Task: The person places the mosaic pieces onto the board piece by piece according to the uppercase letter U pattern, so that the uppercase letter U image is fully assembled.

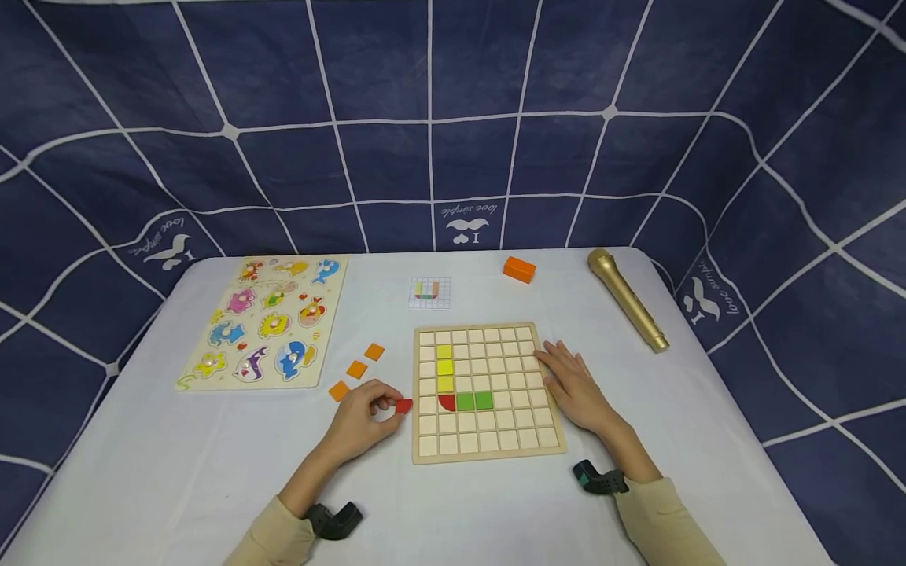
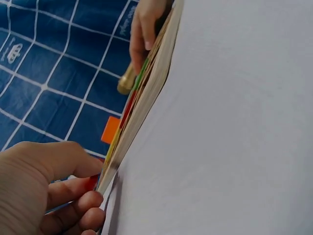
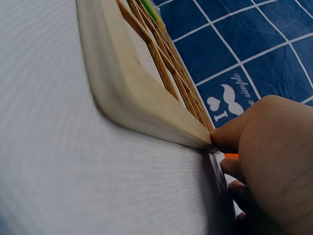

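Left hand (image 1: 362, 417) pinches a red tile (image 1: 403, 406) beside the grid board (image 1: 488, 452), where the right hand (image 1: 575, 385) apparently rests flat, fingers relaxed

Grid board (image 1: 488, 391) at table (image 1: 177, 472) centre-front. Pattern card (image 1: 429, 292) behind board. Animal puzzle (image 1: 265, 321) far left. Three loose tiles (image 1: 356, 369) between puzzle and board. Block (image 1: 519, 269) behind board, right. Microphone (image 1: 627, 298) far right. Left hand (image 1: 361, 420) left of board, right hand (image 1: 573, 383) on its right edge.

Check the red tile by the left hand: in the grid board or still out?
Out. The left hand pinches the red tile just outside the grid board's left edge, above the tablecloth.
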Motion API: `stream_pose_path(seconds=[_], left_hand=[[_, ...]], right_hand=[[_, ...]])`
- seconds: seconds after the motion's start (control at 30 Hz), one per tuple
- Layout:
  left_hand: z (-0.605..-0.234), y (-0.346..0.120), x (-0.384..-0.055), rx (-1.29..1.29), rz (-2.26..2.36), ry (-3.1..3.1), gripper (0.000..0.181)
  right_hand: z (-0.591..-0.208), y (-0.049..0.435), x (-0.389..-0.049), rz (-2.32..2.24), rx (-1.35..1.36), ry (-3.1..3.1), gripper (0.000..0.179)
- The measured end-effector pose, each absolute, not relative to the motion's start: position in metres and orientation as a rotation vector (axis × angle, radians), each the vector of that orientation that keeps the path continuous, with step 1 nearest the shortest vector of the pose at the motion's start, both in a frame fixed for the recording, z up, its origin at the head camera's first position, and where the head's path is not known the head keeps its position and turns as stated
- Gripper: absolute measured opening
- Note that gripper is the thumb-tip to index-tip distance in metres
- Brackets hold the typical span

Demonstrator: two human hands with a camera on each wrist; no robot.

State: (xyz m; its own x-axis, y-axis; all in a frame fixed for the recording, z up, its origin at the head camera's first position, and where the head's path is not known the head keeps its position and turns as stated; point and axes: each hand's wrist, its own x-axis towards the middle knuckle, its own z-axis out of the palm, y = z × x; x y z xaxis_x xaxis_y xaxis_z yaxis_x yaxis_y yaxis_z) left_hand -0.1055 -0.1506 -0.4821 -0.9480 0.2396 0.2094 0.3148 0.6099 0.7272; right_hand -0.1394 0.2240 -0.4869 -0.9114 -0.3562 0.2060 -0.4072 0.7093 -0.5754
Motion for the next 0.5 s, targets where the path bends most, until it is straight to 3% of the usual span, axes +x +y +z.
stream_pose_path(seconds=[0.5], left_hand=[[-0.450, -0.073, -0.123, -0.740, -1.144, -2.710, 0.018]], right_hand=[[-0.487, 0.224, -0.141, 0.970, 0.630, -2.850, 0.043]])
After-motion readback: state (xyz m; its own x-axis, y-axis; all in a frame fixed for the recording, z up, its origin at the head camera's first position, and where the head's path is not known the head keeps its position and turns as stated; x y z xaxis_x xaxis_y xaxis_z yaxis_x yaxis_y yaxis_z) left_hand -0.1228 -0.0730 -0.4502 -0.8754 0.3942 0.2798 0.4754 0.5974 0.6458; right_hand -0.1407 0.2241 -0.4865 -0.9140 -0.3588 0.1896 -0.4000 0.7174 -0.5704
